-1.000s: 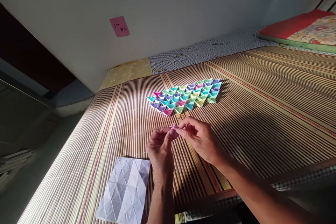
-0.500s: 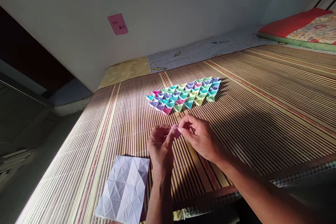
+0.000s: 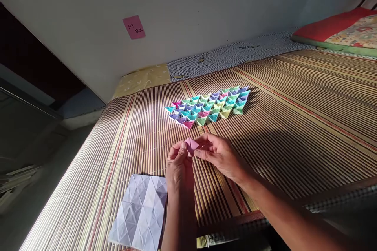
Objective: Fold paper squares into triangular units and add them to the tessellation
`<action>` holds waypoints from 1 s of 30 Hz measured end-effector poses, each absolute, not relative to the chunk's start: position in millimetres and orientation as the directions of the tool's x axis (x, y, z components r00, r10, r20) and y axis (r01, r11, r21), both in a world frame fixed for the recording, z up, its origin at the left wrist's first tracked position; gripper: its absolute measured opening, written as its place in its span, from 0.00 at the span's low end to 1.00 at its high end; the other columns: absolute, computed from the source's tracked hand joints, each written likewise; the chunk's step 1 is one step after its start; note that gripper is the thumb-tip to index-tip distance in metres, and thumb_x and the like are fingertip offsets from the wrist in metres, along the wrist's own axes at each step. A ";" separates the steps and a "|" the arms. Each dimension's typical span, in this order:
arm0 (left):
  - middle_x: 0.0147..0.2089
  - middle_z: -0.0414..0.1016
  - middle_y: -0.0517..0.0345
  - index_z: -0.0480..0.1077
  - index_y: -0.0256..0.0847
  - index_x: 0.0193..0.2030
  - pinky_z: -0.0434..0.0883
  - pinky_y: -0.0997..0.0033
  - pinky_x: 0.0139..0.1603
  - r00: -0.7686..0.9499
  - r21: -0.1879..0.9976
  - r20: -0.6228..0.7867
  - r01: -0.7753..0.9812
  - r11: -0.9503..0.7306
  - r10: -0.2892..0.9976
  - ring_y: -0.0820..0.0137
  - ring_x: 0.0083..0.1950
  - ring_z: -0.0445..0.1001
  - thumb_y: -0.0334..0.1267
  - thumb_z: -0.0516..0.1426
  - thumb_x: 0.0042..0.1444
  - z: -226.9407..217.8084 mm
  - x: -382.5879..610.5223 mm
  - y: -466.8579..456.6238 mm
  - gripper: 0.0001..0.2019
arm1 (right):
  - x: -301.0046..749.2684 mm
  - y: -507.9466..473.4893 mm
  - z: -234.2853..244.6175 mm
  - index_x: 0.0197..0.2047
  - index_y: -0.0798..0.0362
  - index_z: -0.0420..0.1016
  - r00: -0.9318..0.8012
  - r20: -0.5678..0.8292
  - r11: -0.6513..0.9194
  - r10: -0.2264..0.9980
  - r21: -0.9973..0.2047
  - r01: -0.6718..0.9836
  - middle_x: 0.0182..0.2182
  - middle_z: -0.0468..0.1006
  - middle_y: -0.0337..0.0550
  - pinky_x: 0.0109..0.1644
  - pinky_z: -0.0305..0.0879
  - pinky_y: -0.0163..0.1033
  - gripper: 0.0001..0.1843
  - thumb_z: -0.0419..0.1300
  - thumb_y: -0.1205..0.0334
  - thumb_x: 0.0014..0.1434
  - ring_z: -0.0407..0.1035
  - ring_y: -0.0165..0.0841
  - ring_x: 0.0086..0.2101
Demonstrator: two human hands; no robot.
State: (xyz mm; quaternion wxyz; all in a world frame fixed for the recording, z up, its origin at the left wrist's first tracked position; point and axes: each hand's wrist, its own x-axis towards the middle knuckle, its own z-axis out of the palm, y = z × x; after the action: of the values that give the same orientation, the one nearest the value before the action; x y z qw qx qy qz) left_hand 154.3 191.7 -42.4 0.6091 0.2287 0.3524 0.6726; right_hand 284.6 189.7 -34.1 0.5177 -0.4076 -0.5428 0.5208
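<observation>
My left hand (image 3: 178,166) and my right hand (image 3: 219,156) meet over a striped bamboo mat (image 3: 288,125), both pinching one small pink folded paper piece (image 3: 191,144) between their fingertips. Beyond my hands lies a flat patch of several small folded paper triangles (image 3: 209,106) in teal, purple, green, yellow and pink, set edge to edge. A creased white sheet of paper (image 3: 141,211) rests on the mat just left of my left wrist.
A white wall (image 3: 191,11) rises behind the mat with a pink sticky note (image 3: 134,27) on it. Checked cloth (image 3: 235,55) and yellow cloth (image 3: 141,79) line the mat's far edge. A red and floral cushion (image 3: 341,31) lies at the far right. The mat's left edge drops to a dark floor.
The pink piece has turned so a flat triangular face shows upward. My hands have shifted slightly, fingers closing in around it.
</observation>
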 end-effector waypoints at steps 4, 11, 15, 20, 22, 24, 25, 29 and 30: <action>0.29 0.75 0.61 0.76 0.37 0.29 0.67 0.75 0.32 -0.079 0.722 -0.165 -0.689 0.066 0.983 0.77 0.27 0.68 0.41 0.75 0.40 -44.4 157.2 192.1 0.15 | 274.7 184.7 -33.0 0.37 0.53 0.76 -0.020 0.154 0.152 0.988 -0.985 -0.082 0.28 0.77 0.38 0.31 0.72 0.35 0.10 0.65 0.55 0.61 0.74 0.31 0.26; 0.29 0.76 0.61 0.79 0.42 0.41 0.69 0.74 0.34 -0.206 0.983 0.077 -0.150 -0.109 0.976 0.73 0.30 0.72 0.41 0.69 0.53 -24.7 159.1 177.1 0.10 | 290.2 183.4 -26.6 0.35 0.52 0.70 -0.043 0.591 0.540 0.806 -0.702 0.465 0.30 0.73 0.41 0.36 0.68 0.37 0.08 0.56 0.66 0.69 0.71 0.34 0.31; 0.34 0.81 0.57 0.79 0.42 0.40 0.74 0.69 0.42 -0.146 0.987 0.141 -0.057 -0.151 0.979 0.68 0.37 0.79 0.38 0.66 0.56 -23.4 157.1 176.1 0.06 | 293.3 184.1 -30.0 0.40 0.51 0.68 -0.164 0.667 0.585 0.727 -0.476 0.657 0.35 0.73 0.44 0.37 0.67 0.39 0.08 0.51 0.68 0.72 0.72 0.36 0.34; 0.40 0.83 0.54 0.79 0.43 0.41 0.75 0.68 0.44 -0.160 0.985 0.169 -0.011 -0.173 0.972 0.66 0.41 0.82 0.39 0.65 0.58 -22.2 154.8 177.4 0.06 | 294.4 180.1 -26.5 0.43 0.52 0.69 -0.285 0.666 0.615 0.689 -0.331 0.715 0.36 0.74 0.44 0.40 0.67 0.40 0.08 0.50 0.69 0.73 0.71 0.36 0.35; 0.42 0.83 0.54 0.79 0.44 0.43 0.75 0.68 0.44 -0.149 0.987 0.158 0.045 -0.153 0.976 0.65 0.42 0.82 0.40 0.65 0.59 -21.7 154.6 176.8 0.07 | 295.7 178.3 -24.0 0.44 0.52 0.69 -0.304 0.655 0.609 0.692 -0.303 0.733 0.37 0.73 0.44 0.41 0.67 0.41 0.09 0.49 0.70 0.73 0.71 0.36 0.35; 0.42 0.84 0.53 0.79 0.44 0.42 0.76 0.67 0.45 -0.122 0.989 0.144 0.055 -0.139 0.982 0.64 0.43 0.82 0.40 0.65 0.58 -21.7 154.9 176.0 0.06 | 296.6 177.5 -22.5 0.44 0.52 0.69 -0.334 0.630 0.611 0.702 -0.290 0.737 0.37 0.73 0.45 0.42 0.68 0.42 0.10 0.49 0.71 0.73 0.70 0.37 0.36; 0.42 0.84 0.53 0.80 0.43 0.41 0.76 0.67 0.45 -0.109 0.990 0.138 0.032 -0.135 0.984 0.64 0.43 0.83 0.39 0.65 0.58 -21.8 155.1 175.7 0.06 | 296.7 177.6 -22.5 0.43 0.53 0.69 -0.350 0.623 0.620 0.699 -0.283 0.732 0.37 0.73 0.45 0.41 0.68 0.43 0.10 0.49 0.71 0.72 0.70 0.38 0.36; 0.38 0.85 0.54 0.80 0.42 0.35 0.77 0.64 0.51 -0.128 0.977 0.093 -0.180 -0.116 0.987 0.63 0.44 0.83 0.36 0.68 0.53 -23.7 154.0 177.1 0.04 | 294.0 181.3 -26.6 0.43 0.53 0.71 -0.324 0.677 0.666 0.661 -0.331 0.668 0.37 0.73 0.45 0.42 0.70 0.42 0.09 0.50 0.71 0.72 0.71 0.37 0.37; 0.38 0.85 0.54 0.80 0.41 0.34 0.76 0.63 0.53 -0.130 0.967 0.084 -0.228 -0.112 0.988 0.62 0.45 0.83 0.36 0.69 0.52 -24.7 152.9 178.1 0.04 | 293.0 182.5 -27.9 0.44 0.53 0.71 -0.278 0.700 0.669 0.658 -0.373 0.643 0.38 0.73 0.45 0.43 0.71 0.42 0.09 0.51 0.71 0.72 0.72 0.36 0.37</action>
State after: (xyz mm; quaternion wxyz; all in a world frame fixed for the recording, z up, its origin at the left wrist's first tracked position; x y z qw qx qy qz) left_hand 152.9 178.1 -24.7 0.4993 0.4309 0.4410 0.6087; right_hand 293.0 182.5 -27.9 0.4418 -0.4070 -0.7994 0.0084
